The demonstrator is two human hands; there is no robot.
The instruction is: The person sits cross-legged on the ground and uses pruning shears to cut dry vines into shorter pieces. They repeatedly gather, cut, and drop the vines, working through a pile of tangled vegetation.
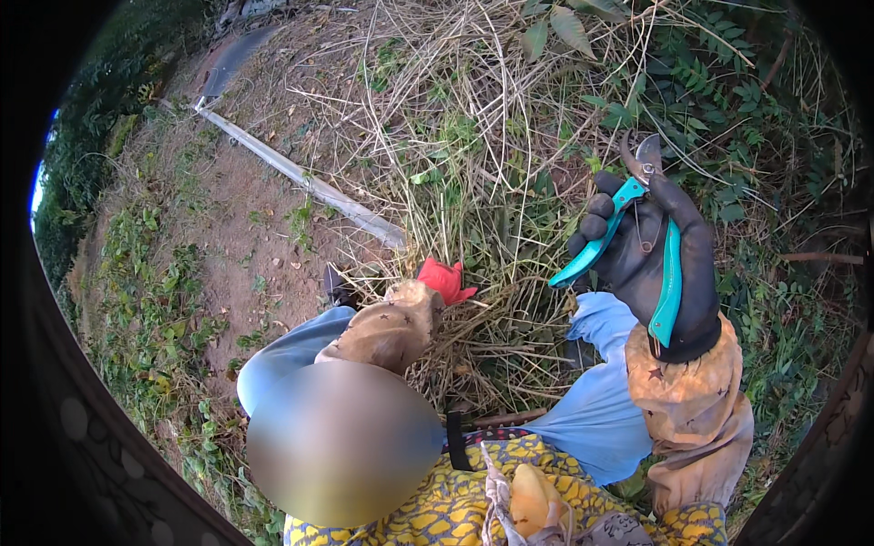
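Pruning shears (669, 282) with teal handles lie across the palm of my right hand (633, 250), which wears a black glove. Its fingers curl over one handle while the other rests along the thumb side. The blades stand apart, pointing up and away, and a wire spring shows between the handles. My left hand (444, 280), in a red glove, is low among dry stalks (492, 264) between my knees. It looks curled closed, but its fingers are mostly hidden, and I cannot see what it holds. Both sleeves are tan.
A long pale concrete edging (300, 177) runs from the far left toward my left hand. Bare reddish soil (246, 273) and low green weeds lie left of it. Tangled dry stems (437, 91) cover the ground ahead, and leafy plants (756, 173) crowd the right side.
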